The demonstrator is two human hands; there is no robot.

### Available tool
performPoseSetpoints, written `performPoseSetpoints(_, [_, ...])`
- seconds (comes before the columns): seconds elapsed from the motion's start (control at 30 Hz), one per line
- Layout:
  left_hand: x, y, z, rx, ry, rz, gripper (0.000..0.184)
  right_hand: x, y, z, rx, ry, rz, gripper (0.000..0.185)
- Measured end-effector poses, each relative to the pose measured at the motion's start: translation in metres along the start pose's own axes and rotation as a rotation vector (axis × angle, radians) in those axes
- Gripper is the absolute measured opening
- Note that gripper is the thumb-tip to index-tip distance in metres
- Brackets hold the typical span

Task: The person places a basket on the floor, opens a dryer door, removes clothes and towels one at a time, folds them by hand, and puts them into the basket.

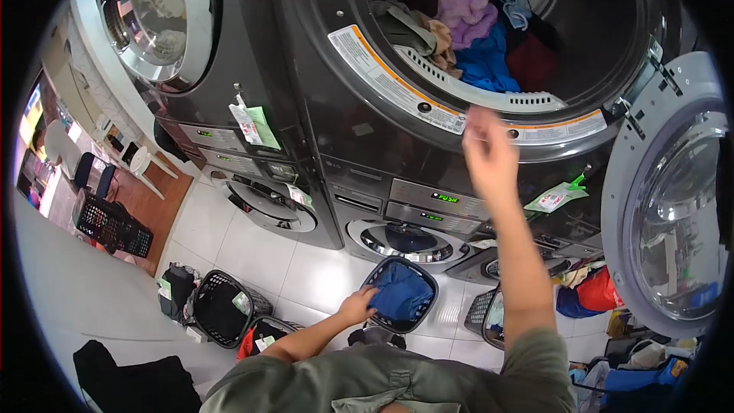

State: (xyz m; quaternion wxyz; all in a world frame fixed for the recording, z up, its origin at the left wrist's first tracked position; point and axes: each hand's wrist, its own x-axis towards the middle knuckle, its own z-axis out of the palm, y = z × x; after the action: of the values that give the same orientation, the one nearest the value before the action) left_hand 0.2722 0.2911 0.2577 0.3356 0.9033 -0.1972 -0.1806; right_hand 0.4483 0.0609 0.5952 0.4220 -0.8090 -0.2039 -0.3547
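Observation:
My left hand [358,306] grips the left rim of a black laundry basket [432,283], its fingers closed over the edge. Dark blue folded fabric [403,291] lies inside that basket. My right hand [487,145] is raised in front of the lower lip of an open dryer drum [604,38]; motion smears its fingers, and I see nothing held. Inside the drum is a heap of laundry, with a lilac fluffy piece [465,11], a bright blue cloth [487,61] and a dark red one [533,63]. The round glass dryer door [669,206] hangs open at the right.
Below the dryer sits a washer [401,241]. Another stacked machine [153,15] with clothes behind its glass stands to the left. More baskets [222,310] of dark clothes are on the tiled floor at left. Another basket [480,313] and piled clothes [600,291] are at right.

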Motion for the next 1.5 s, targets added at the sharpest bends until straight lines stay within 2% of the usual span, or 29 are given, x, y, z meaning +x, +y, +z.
performPoseSetpoints(0.03, [-0.005, 0.0, -0.001, -0.003, 0.069, -0.071, 0.055, 0.048, -0.003, 0.007, 0.051, 0.101, -0.043, 0.03])
performPoseSetpoints(0.07, [-0.005, 0.0, -0.004, 0.0, 0.085, -0.071, 0.055, 0.094, 0.009, 0.018, 0.096, 0.068, -0.02, 0.038])
performPoseSetpoints(0.13, [-0.008, 0.004, -0.006, -0.021, 0.123, -0.126, 0.052, 0.161, 0.051, 0.05, -0.374, 0.137, -0.25, 0.047])
performPoseSetpoints(0.17, [-0.008, 0.013, -0.014, -0.09, 0.123, -0.103, 0.05, 0.182, 0.072, 0.057, -0.498, -0.15, -0.251, 0.045])
performPoseSetpoints(0.2, [-0.006, 0.02, -0.02, -0.088, 0.13, -0.104, 0.05, 0.193, 0.07, 0.051, -0.495, -0.147, -0.256, 0.045])
performPoseSetpoints(0.27, [-0.002, 0.032, -0.031, -0.31, 0.131, -0.038, 0.049, 0.21, 0.048, 0.026, -0.09, -0.124, 0.154, 0.034])
performPoseSetpoints(0.33, [0.008, 0.042, -0.039, -0.352, 0.094, -0.113, 0.05, 0.204, 0.015, -0.016, 0.555, 0.28, 0.206, 0.022])
performPoseSetpoints(0.37, [0.016, 0.045, -0.04, -0.516, 0.147, -0.043, 0.052, 0.2, 0.004, -0.046, 0.705, 0.253, 0.119, 0.016])
performPoseSetpoints(0.4, [0.026, 0.05, -0.046, -0.677, 0.197, 0.027, 0.053, 0.192, -0.006, -0.07, 0.855, 0.227, 0.033, 0.011])
performPoseSetpoints(0.47, [0.032, 0.116, -0.107, -0.535, 0.359, 0.247, 0.06, 0.15, -0.038, -0.085, 0.887, 0.268, 0.211, 0.015])
performPoseSetpoints(0.53, [0.046, 0.167, -0.146, -0.671, 0.405, 0.357, 0.066, 0.088, -0.087, -0.095, 0.993, 0.157, 0.294, 0.016])
performPoseSetpoints(0.6, [0.059, 0.211, -0.179, -0.533, 0.636, 0.532, 0.072, 0.026, -0.14, -0.108, 0.99, 0.304, 0.375, 0.015])
performPoseSetpoints(0.67, [0.074, 0.244, -0.2, -0.408, 0.843, 0.621, 0.078, -0.032, -0.141, -0.134, 0.95, 0.112, 0.259, 0.014])
performPoseSetpoints(0.73, [0.086, 0.265, -0.209, -0.151, 1.125, 0.666, 0.092, -0.08, -0.152, -0.146, 0.858, 0.342, 0.407, 0.014])
performPoseSetpoints(0.77, [0.091, 0.273, -0.216, -0.062, 1.191, 0.738, 0.097, -0.107, -0.156, -0.159, 0.882, 0.192, 0.344, 0.013])
performPoseSetpoints(0.8, [0.099, 0.28, -0.22, -0.085, 1.293, 0.842, 0.083, -0.128, -0.157, -0.177, 0.901, 0.044, 0.283, 0.013])
performPoseSetpoints(0.83, [0.089, 0.295, -0.228, 0.089, 1.244, 0.834, 0.07, -0.139, -0.159, -0.197, 0.894, 0.053, 0.285, 0.013])
performPoseSetpoints(0.87, [0.077, 0.308, -0.235, 0.259, 1.187, 0.819, 0.057, -0.147, -0.167, -0.224, 0.964, -0.193, 0.126, 0.014])
performPoseSetpoints(0.9, [0.077, 0.308, -0.229, 0.25, 1.172, 0.819, 0.057, -0.153, -0.179, -0.25, 1.022, -0.441, -0.031, 0.017])
performPoseSetpoints(0.97, [0.074, 0.306, -0.211, 0.151, 0.701, 1.081, 0.034, -0.16, -0.212, -0.274, 0.972, -0.484, -0.124, 0.023])
performPoseSetpoints(1.0, [0.071, 0.302, -0.2, 0.132, 0.67, 1.072, 0.034, -0.166, -0.226, -0.278, 0.864, -0.281, -0.057, 0.026])
performPoseSetpoints(1.03, [0.067, 0.296, -0.19, 0.119, 0.555, 1.066, 0.031, -0.191, -0.198, -0.292, 0.909, 0.209, 0.011, 0.027])
performPoseSetpoints(1.1, [0.078, 0.264, -0.169, -0.06, 0.298, 0.996, 0.032, -0.204, -0.169, -0.288, 0.87, 0.586, 0.256, 0.028])
performPoseSetpoints(1.13, [0.09, 0.238, -0.159, -0.223, 0.162, 0.92, 0.036, -0.198, -0.138, -0.301, 1.072, 0.356, 0.347, 0.031])
performPoseSetpoints(1.2, [0.086, 0.21, -0.16, -0.465, -0.132, 0.561, 0.029, -0.181, -0.119, -0.289, 0.898, 0.649, 0.439, 0.029])
performPoseSetpoints(1.33, [0.034, 0.195, -0.141, -0.102, -0.154, 0.598, 0.033, -0.195, -0.095, -0.281, 0.814, 0.627, 0.505, 0.027])
performPoseSetpoints(1.4, [0.025, 0.151, -0.09, -0.184, -0.372, 0.384, 0.036, -0.212, -0.074, -0.262, 0.809, 0.657, 0.722, 0.027])
performPoseSetpoints(1.47, [-0.021, 0.172, -0.083, -0.196, -0.505, -0.014, 0.028, -0.241, -0.041, -0.247, 0.845, 0.424, 0.77, 0.03])
performPoseSetpoints(1.5, [-0.002, 0.112, -0.034, -0.08, -0.32, 0.307, 0.028, -0.253, -0.024, -0.234, 0.852, 0.418, 0.823, 0.029])
